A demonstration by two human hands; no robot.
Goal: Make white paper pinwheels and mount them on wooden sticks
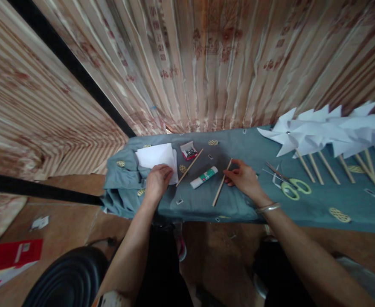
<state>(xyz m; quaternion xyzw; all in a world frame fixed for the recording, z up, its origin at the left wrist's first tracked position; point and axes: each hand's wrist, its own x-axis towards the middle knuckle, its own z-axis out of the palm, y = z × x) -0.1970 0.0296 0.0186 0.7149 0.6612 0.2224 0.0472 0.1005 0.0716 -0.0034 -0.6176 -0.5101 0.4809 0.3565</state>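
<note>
At the table's left, my left hand (159, 180) has its fingers curled together at the lower right edge of a stack of white paper (155, 156). The pinch seems to be on the paper's edge; the fingertips are partly hidden. My right hand (242, 178) grips a thin wooden stick (219, 190) near its upper end, the stick slanting over the cloth. Between the hands lie a glue stick (204, 177) with a green label, a second wooden stick (189, 167), and a small open box (189, 151) of metal pins or tacks.
Right of my right hand lie scissors (291, 187) with green handles. Several white paper pinwheels (321, 130) on wooden sticks are lined up at the table's right. A grey-green cloth (238, 145) covers the table. Behind it hangs a patterned curtain (219, 64); a black stool (68, 279) stands at lower left.
</note>
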